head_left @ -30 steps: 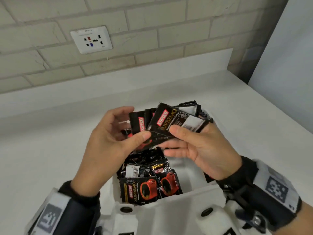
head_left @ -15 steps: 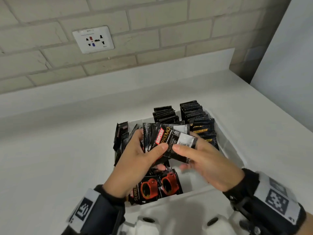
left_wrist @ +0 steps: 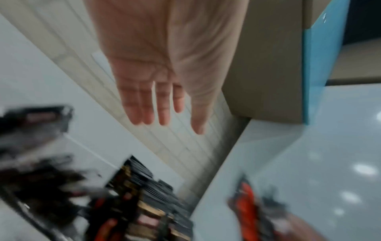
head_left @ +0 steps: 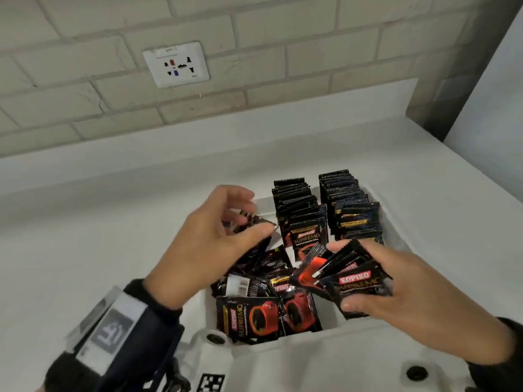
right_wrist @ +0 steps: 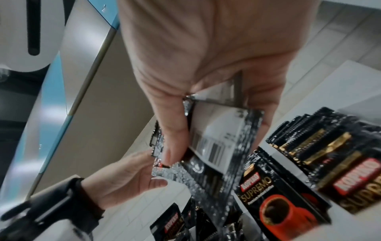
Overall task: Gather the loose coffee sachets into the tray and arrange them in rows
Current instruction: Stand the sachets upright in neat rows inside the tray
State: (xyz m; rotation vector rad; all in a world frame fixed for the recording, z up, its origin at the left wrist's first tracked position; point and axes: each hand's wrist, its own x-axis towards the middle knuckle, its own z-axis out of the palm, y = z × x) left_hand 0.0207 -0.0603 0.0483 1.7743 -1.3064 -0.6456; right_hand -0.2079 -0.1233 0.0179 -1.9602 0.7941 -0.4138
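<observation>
A white tray (head_left: 264,206) sits on the counter. Two rows of black Kopiko sachets stand upright in it, the middle row (head_left: 297,210) and the right row (head_left: 348,202). Loose sachets (head_left: 254,312) lie heaped in its front left. My right hand (head_left: 376,274) grips a fanned bunch of sachets (head_left: 336,267) over the tray's front right; the right wrist view shows that bunch (right_wrist: 216,138) pinched between thumb and fingers. My left hand (head_left: 256,216) hovers over the tray's left side, fingers relaxed. Its palm (left_wrist: 163,104) is bare in the blurred left wrist view.
The white counter (head_left: 85,236) spreads left of the tray and ends at a raised white ledge below a brick wall with a socket plate (head_left: 176,65). A pale vertical panel (head_left: 495,108) closes off the right side.
Both hands held one bunch of sachets together over the tray. My left hand has let go and moved left and back; my right hand has carried the bunch to the right and nearer.
</observation>
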